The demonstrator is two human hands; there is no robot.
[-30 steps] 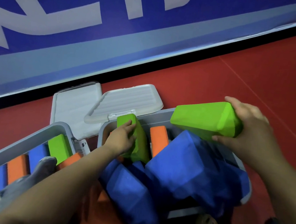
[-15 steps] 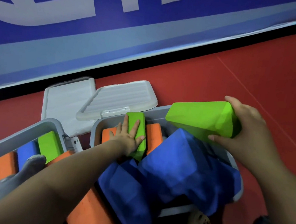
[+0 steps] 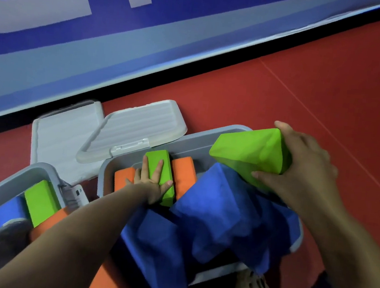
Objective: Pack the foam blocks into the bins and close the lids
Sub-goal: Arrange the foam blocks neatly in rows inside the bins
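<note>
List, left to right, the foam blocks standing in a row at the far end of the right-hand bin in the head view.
Orange block → green block under the left hand, pressed with flat fingers → orange block.

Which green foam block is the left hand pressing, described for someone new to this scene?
Find the right-hand grey bin, whose open white lid leans behind it. At its far end three blocks stand side by side. It is the green block between two orange ones, under the left hand, not the larger green block the right hand holds.
</note>
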